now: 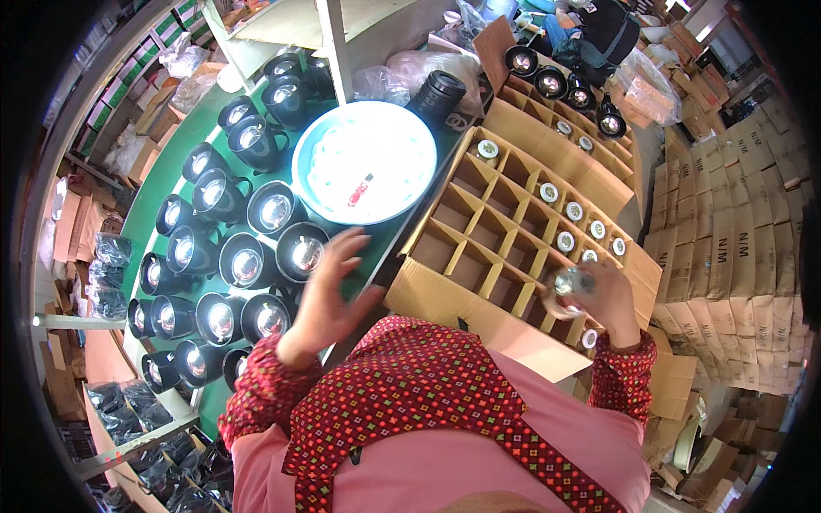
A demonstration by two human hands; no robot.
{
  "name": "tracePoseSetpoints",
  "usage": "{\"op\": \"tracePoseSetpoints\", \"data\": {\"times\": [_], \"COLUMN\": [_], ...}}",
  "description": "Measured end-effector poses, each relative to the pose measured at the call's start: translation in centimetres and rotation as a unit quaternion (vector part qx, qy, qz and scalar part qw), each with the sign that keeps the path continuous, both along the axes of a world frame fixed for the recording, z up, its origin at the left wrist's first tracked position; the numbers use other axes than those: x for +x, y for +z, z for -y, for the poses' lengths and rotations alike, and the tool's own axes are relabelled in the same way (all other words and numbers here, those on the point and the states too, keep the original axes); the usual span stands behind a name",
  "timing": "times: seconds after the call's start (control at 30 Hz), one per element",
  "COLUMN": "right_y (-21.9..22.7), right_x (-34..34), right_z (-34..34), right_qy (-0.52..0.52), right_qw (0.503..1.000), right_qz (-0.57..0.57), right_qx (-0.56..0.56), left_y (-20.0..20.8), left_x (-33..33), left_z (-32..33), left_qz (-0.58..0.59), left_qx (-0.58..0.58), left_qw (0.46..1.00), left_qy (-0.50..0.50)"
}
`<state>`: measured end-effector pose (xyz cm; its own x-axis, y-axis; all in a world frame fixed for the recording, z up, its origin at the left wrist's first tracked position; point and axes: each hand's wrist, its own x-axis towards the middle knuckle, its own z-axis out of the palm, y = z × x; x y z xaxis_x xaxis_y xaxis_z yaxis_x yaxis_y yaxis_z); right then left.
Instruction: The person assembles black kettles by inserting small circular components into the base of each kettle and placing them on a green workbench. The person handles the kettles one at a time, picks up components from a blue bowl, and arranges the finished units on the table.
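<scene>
My left hand (332, 295) hovers over the table's edge with fingers spread and nothing in it. It is nearest to the black handled cups (302, 250), whose insides shine silver. Over the divided carton (410, 291), my right hand (605, 295) is closed around a shiny silver, rounded piece (571, 284), blurred by motion; its exact kind cannot be made out. Several pieces with round white tops (548, 191) stand in the carton's cells, while many cells on its left side hold nothing. A pale blue basin (299, 162), with a small red object (357, 191) in it, sits beyond my left hand.
Behind the basin stands a stack of black rings (439, 92). A second open carton (611, 175) lies farther back with black cups (550, 83) on it. Piled cardboard boxes (727, 248) rise on the right. A metal post (333, 51) stands behind the basin. Another person (599, 30) is far off.
</scene>
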<state>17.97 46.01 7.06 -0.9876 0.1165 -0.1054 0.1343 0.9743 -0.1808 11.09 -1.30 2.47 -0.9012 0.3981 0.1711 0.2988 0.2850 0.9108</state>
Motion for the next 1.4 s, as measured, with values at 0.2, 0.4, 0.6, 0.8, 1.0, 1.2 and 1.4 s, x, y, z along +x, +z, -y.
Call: {"op": "tracePoseSetpoints", "data": {"times": [0.2, 0.4, 0.6, 0.8, 1.0, 1.2, 1.4], "right_y": [5.0, -0.9, -9.0, -10.9, -12.0, -12.6, -15.5], "right_x": [-5.5, -10.7, -10.0, -11.1, -10.3, -9.0, -9.6], "right_z": [14.5, 21.9, 29.6, 33.8, 34.9, 34.3, 31.6], "right_qy": [0.324, 0.415, 0.137, 0.049, -0.011, -0.004, 0.002], "right_qw": [0.92, 0.748, 0.416, 0.263, 0.31, 0.345, 0.315], "right_qz": [-0.101, -0.073, 0.361, 0.61, 0.608, 0.569, 0.534], "right_qx": [-0.196, -0.513, -0.823, -0.746, -0.731, -0.746, -0.785], "left_y": [2.4, 3.1, 0.5, -2.5, -16.3, -17.1, -3.0], "left_x": [-0.9, 3.5, 7.0, 16.5, 32.7, 40.5, 34.5], "left_z": [-5.7, -0.1, 3.1, 11.0, 25.7, 30.0, 27.7], "left_qz": [-0.115, -0.172, -0.324, -0.225, 0.08, 0.211, 0.141], "left_qx": [-0.073, -0.005, 0.094, -0.075, -0.464, -0.5, -0.411], "left_qw": [0.98, 0.982, 0.916, 0.831, 0.48, 0.574, 0.633], "left_qy": [-0.142, 0.079, 0.219, 0.503, 0.74, 0.613, 0.641]}}
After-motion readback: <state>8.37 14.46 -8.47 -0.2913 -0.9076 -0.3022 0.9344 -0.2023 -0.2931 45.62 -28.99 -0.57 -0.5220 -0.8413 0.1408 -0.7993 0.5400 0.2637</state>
